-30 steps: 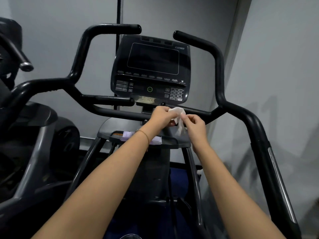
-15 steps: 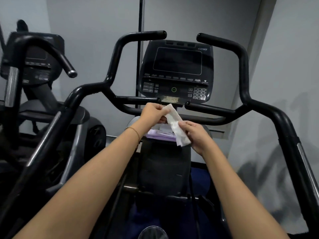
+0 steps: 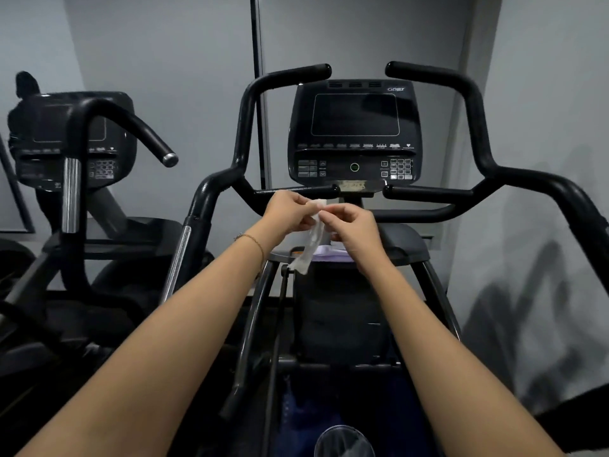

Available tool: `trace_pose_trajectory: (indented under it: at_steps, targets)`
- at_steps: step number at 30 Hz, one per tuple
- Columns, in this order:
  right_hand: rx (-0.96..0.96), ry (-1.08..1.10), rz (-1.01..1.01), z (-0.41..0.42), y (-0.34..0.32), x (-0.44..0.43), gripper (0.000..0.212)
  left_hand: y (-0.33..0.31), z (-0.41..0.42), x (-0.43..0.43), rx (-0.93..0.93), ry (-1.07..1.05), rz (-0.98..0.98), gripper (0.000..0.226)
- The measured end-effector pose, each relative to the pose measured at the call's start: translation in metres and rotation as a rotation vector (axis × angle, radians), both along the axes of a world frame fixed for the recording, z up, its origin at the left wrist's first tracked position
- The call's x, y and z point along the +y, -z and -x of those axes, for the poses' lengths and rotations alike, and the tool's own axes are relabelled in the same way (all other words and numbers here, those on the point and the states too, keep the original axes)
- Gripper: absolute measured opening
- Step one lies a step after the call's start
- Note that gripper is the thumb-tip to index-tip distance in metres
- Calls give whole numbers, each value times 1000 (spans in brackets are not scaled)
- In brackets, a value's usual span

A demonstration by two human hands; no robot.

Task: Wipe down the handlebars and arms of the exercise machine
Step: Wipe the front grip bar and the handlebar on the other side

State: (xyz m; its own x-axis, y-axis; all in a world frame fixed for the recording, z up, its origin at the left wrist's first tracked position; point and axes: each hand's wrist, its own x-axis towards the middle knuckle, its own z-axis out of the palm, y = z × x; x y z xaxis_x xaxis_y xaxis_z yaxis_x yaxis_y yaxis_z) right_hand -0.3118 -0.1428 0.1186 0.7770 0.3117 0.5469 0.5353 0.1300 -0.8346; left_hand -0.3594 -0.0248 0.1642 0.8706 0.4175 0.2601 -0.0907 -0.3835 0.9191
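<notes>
A black exercise machine stands in front of me, its console (image 3: 355, 133) at the centre. Its left handlebar (image 3: 245, 127) and right handlebar (image 3: 478, 127) rise on either side, and long side arms (image 3: 566, 199) slope down towards me. My left hand (image 3: 286, 214) and my right hand (image 3: 351, 225) both pinch the top of a white wipe (image 3: 311, 242), which hangs down between them, just below the console and in front of the short inner grips (image 3: 428, 192). The wipe touches no bar.
A purple pack (image 3: 331, 255) lies on the grey tray (image 3: 405, 245) under my hands. A second black machine (image 3: 75, 143) stands at the left, its curved handle (image 3: 145, 133) reaching towards mine. Grey walls close in behind and at the right.
The view has shifted, so the machine sits further right and lower. My hands have come closer together at the top of the wipe, which now hangs longer and narrower.
</notes>
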Motion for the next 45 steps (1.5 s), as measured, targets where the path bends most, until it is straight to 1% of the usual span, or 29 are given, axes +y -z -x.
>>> trace_pose_trajectory:
  at_steps: [4, 7, 8, 11, 13, 16, 19, 21, 24, 26, 28, 30, 32, 33, 34, 35, 37, 38, 40, 43, 45]
  targets:
    - [10, 36, -52, 7, -7, 17, 18, -3, 10, 14, -15, 128, 67, 27]
    - [11, 11, -57, 9, -15, 26, 15, -7, 18, 27, -54, 197, 156, 20]
    - [16, -1, -62, 10, -17, 29, 13, -7, 20, 30, -63, 201, 151, 17]
    - [47, -43, -75, 13, -18, 38, 10, -6, 27, 41, -77, 182, 94, 6]
    - [93, -43, -78, 11, -16, 45, 10, -7, 29, 48, -77, 152, 79, 7]
    - [251, -11, -92, 2, -16, 50, 18, -7, 26, 61, -51, 79, 68, 10]
    - [336, -31, -102, -6, -17, 49, 16, -8, 22, 66, -34, 19, 105, 14]
    - [349, -52, -138, -8, -17, 49, 11, -9, 23, 63, -33, 35, 202, 17]
    - [374, -69, -185, -9, -16, 55, 8, -9, 23, 54, -48, 116, 424, 22]
    - [388, -61, -198, -9, -15, 57, 13, -6, 21, 49, -60, 127, 506, 23]
    - [412, -67, -216, -7, -15, 57, 19, -2, 17, 45, -62, 117, 568, 20]
    - [459, -102, -260, -5, -17, 54, 22, 1, 17, 41, -12, 163, 589, 16]
    - [494, -166, -314, -3, -18, 47, 22, 5, 18, 34, 85, 198, 528, 24]
    - [486, -199, -316, -2, -18, 43, 26, 8, 18, 31, 100, 199, 507, 27]
    - [457, -215, -283, -3, -16, 40, 34, 10, 16, 29, 86, 179, 506, 32]
    - [415, -208, -221, -4, -14, 37, 43, 12, 13, 28, 55, 136, 513, 43]
    - [329, -150, -98, -8, -9, 32, 56, 14, 5, 30, -17, 26, 517, 60]
    - [308, -116, -76, -12, -7, 30, 59, 15, 0, 31, -49, -10, 518, 62]
    - [324, -50, -102, -22, -6, 25, 57, 17, -9, 34, -96, -36, 520, 57]
    - [431, -16, -208, -37, -9, 16, 46, 20, -20, 41, -121, -30, 498, 36]
    - [448, -5, -193, -47, -10, 15, 37, 21, -30, 45, -123, -21, 498, 24]
